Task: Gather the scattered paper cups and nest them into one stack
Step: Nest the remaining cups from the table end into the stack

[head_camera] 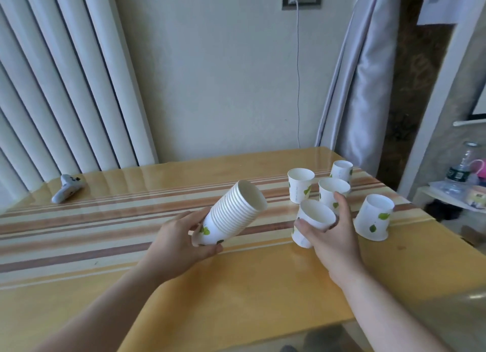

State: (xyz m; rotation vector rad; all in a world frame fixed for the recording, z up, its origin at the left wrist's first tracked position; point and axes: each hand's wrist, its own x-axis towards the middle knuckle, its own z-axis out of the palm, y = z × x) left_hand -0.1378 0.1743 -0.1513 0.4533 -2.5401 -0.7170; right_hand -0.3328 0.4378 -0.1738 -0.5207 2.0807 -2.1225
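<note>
My left hand [181,242] grips the base of a stack of nested white paper cups [234,212], tilted up to the right with its open mouth facing the loose cups. My right hand [332,236] holds a single white cup with green leaf prints [310,221], thumb and fingers round its rim, just right of the stack. Several more loose cups stand upright on the table behind and beside it: one [299,184], another [331,195] right behind my fingers, one at the far edge [341,170], one to the right [374,216].
The yellow table with striped cloth [131,220] carries a small white controller-like object [67,187] at the far left. A radiator, a wall cable and a curtain stand behind it. A side shelf with bottles [459,178] lies beyond the right edge.
</note>
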